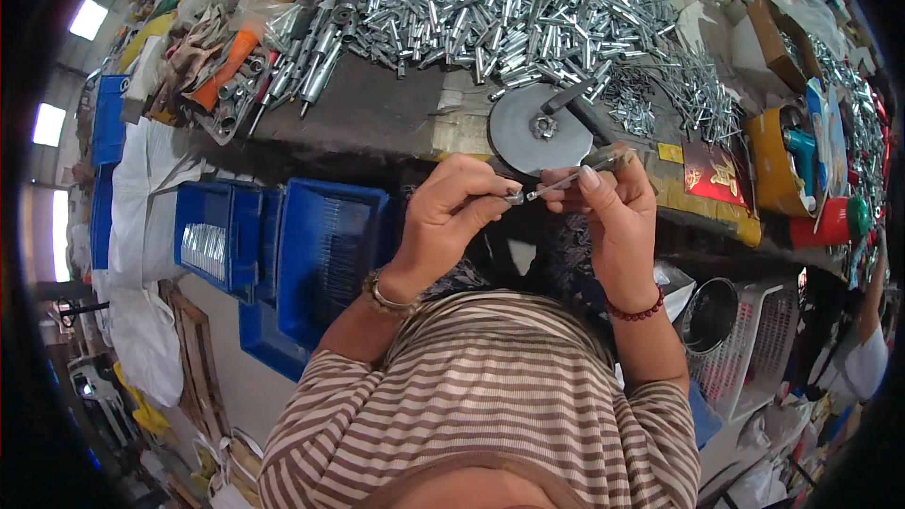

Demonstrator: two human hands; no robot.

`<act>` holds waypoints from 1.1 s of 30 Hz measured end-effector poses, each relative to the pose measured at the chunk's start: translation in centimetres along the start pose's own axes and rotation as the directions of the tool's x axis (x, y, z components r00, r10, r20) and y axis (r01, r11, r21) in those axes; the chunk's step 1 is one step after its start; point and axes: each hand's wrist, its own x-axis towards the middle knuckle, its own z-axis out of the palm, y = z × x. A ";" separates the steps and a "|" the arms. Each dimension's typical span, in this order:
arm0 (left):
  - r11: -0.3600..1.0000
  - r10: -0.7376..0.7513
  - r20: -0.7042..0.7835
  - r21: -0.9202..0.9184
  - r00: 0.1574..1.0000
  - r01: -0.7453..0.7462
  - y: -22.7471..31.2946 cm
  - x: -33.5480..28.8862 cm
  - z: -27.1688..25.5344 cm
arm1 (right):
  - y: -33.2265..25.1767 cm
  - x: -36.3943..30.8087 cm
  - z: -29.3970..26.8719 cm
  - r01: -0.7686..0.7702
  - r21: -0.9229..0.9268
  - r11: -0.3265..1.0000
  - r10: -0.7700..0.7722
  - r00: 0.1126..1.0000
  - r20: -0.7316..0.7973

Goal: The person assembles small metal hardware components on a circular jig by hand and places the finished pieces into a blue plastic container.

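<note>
Head view | left hand (pixel 441 207): thumb and fingers pinching a small metal piece (pixel 515 198) | right hand (pixel 620 212): thumb and fingers gripping a slim metal rod (pixel 554 187), tip just beside the piece | both parts held near the workbench (pixel 377 104) edge, by a grey disc (pixel 514 137) | shiny metal parts (pixel 509 14) heaped beyond

one head-worn, wide fisheye camera is looking steeply down over the wearer's striped shirt (pixel 481 368), straight edges bending toward a dark rounded border. it is viewing the left grip (pixel 452 200) and the right grip (pixel 622 217) closely, near mid-frame, while the surface (pixel 372 113) is stretching farther off toward the upper edge.
</note>
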 end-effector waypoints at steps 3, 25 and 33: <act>0.995 0.067 -0.014 0.069 0.998 -0.065 -0.4 0.0 0.3 | 0.2 0.0 0.1 -0.008 -0.001 1.000 0.008 1.000 -0.007; 0.848 0.313 0.021 0.444 0.950 -0.289 0.2 0.7 0.9 | 0.6 -1.4 1.0 0.320 -0.330 0.888 -0.307 0.947 0.092; 0.935 0.187 -0.022 0.312 0.982 -0.171 -1.1 2.4 0.5 | 1.8 1.4 -1.7 0.116 -0.208 0.971 -0.121 0.993 -0.009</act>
